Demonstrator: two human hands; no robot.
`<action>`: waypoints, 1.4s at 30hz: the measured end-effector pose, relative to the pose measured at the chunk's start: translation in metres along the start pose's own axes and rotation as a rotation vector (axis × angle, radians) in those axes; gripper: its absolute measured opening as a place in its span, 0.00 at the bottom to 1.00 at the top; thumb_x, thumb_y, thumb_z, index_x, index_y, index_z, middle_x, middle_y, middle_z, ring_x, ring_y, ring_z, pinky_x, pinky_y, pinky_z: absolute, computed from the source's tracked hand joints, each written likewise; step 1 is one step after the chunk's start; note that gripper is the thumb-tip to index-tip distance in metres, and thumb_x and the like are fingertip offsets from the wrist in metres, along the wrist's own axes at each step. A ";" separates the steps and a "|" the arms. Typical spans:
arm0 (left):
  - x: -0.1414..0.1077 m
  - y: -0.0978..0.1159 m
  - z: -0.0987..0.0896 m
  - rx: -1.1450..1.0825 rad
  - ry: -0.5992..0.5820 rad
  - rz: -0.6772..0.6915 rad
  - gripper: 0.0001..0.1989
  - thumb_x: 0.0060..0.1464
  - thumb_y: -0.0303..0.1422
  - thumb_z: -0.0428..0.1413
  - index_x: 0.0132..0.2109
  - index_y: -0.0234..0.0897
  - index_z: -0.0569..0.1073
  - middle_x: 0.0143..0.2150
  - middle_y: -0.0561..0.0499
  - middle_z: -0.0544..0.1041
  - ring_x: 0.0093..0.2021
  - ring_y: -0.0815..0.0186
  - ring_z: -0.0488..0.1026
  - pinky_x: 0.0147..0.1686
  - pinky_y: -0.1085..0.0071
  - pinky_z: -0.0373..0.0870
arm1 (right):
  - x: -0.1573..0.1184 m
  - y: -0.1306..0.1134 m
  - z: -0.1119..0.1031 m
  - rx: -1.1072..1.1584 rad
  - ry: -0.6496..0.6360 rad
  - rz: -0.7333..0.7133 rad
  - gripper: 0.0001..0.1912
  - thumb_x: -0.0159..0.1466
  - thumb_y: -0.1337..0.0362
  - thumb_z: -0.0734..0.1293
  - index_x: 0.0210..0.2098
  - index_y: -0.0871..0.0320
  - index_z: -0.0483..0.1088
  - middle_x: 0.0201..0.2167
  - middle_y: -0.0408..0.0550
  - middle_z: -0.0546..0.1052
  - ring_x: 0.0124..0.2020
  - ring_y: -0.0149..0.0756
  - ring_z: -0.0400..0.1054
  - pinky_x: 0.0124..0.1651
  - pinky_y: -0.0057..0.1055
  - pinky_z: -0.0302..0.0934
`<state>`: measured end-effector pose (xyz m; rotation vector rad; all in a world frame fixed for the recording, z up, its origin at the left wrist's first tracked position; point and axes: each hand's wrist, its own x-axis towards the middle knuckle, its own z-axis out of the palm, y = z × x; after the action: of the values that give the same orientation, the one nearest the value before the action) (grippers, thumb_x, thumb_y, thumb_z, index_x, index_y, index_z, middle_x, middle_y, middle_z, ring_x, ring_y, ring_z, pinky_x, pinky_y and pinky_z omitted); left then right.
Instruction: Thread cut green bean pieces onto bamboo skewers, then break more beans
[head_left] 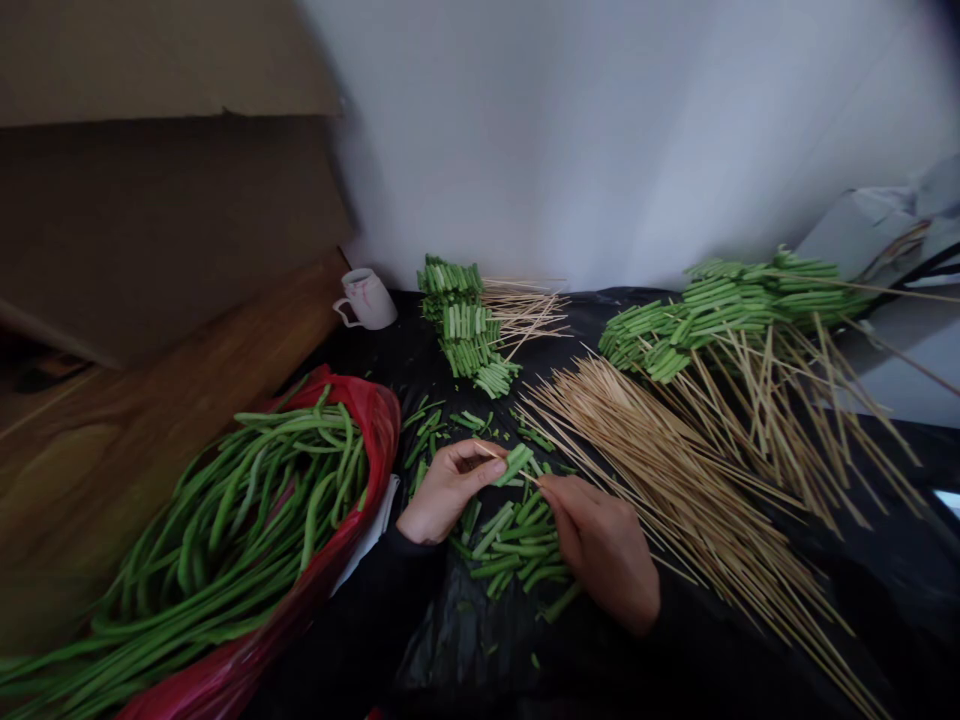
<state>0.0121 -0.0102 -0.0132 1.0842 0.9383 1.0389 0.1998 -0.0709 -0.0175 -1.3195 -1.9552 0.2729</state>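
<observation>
Pinching a thin stick (529, 480) in the right hand (606, 545) and the short bean pieces (517, 463) threaded on it in the left hand (450, 488), just above a loose heap of cut beans (517, 545) on a black-covered surface (442, 650), between a red bag (386, 420) of long beans (225, 510) and a pile of bare sticks (660, 450).

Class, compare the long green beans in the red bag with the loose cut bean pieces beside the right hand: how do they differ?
The long green beans are lengthy and curving; the cut bean pieces are short and mostly straight. The long green beans lie in the red bag, while the cut bean pieces lie heaped on black plastic. Both are green and off any skewer.
</observation>
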 end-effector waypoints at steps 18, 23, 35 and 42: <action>-0.001 -0.004 -0.012 1.266 -0.214 0.476 0.05 0.56 0.32 0.59 0.39 0.41 0.79 0.37 0.48 0.74 0.43 0.60 0.66 0.45 0.63 0.63 | 0.004 0.009 -0.005 -0.028 0.087 -0.009 0.12 0.69 0.69 0.57 0.43 0.60 0.72 0.33 0.48 0.77 0.35 0.33 0.73 0.41 0.28 0.63; -0.001 -0.001 -0.007 1.155 -0.177 0.479 0.06 0.59 0.31 0.55 0.39 0.40 0.78 0.40 0.46 0.76 0.44 0.58 0.67 0.47 0.61 0.62 | 0.004 0.009 -0.005 -0.021 0.083 -0.002 0.13 0.69 0.69 0.56 0.43 0.60 0.71 0.34 0.48 0.78 0.36 0.34 0.73 0.40 0.29 0.64; 0.004 0.008 -0.013 -0.054 0.240 0.002 0.11 0.44 0.36 0.68 0.35 0.35 0.80 0.33 0.50 0.79 0.34 0.68 0.72 0.38 0.73 0.68 | 0.001 0.009 -0.002 0.001 0.029 0.010 0.13 0.69 0.68 0.56 0.44 0.58 0.72 0.36 0.48 0.78 0.39 0.33 0.73 0.46 0.29 0.64; 0.004 0.010 -0.013 -0.370 0.153 -0.135 0.11 0.43 0.31 0.69 0.35 0.32 0.80 0.31 0.52 0.77 0.31 0.74 0.71 0.32 0.80 0.69 | 0.000 0.006 -0.001 -0.026 -0.009 0.016 0.13 0.69 0.69 0.57 0.43 0.57 0.73 0.37 0.48 0.78 0.40 0.33 0.74 0.45 0.26 0.64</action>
<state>-0.0009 -0.0016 -0.0071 0.6341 0.8840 1.1400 0.2045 -0.0682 -0.0202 -1.3530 -1.9627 0.2622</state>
